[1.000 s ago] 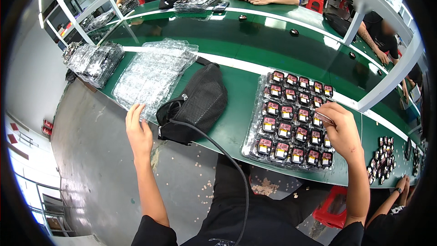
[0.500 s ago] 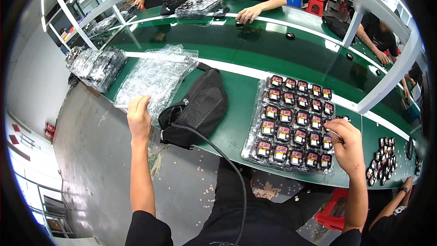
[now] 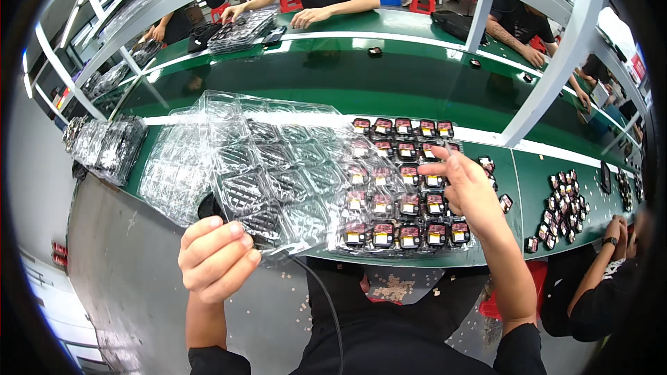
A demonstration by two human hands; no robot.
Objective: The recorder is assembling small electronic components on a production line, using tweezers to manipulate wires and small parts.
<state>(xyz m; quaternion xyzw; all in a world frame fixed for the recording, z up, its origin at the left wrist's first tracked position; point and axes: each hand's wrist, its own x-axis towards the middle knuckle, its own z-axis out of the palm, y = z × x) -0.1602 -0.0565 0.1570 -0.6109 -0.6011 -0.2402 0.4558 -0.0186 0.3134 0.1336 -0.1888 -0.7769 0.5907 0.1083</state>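
My left hand [image 3: 217, 257] is closed on the near edge of a clear plastic blister tray [image 3: 274, 167] with moulded pockets. The tray is held up at a tilt over the table. Its right end overlaps, in this view, a filled tray [image 3: 451, 253] holding rows of small black packs [image 3: 410, 236] with pink, white and yellow labels. Above the right side of those packs is my right hand [image 3: 464, 184], its fingers apart and nothing visible in them. A black bag [image 3: 207, 205] is mostly hidden behind the raised tray, with a dark cable [image 3: 325, 298] running toward me.
More clear trays [image 3: 174, 167] lie at the left, beside a wrapped stack [image 3: 108, 149]. Loose black packs [image 3: 564, 205] are heaped at the right, near a co-worker's arm [image 3: 601, 257]. A grey post [image 3: 549, 55] rises behind the table; single packs sit on the green conveyor [image 3: 313, 62].
My left hand has lifted a clear tray and brought it rightward over the bag. My right hand has opened above the packs. The view has shifted; the co-worker opposite has moved a hand to the trays.
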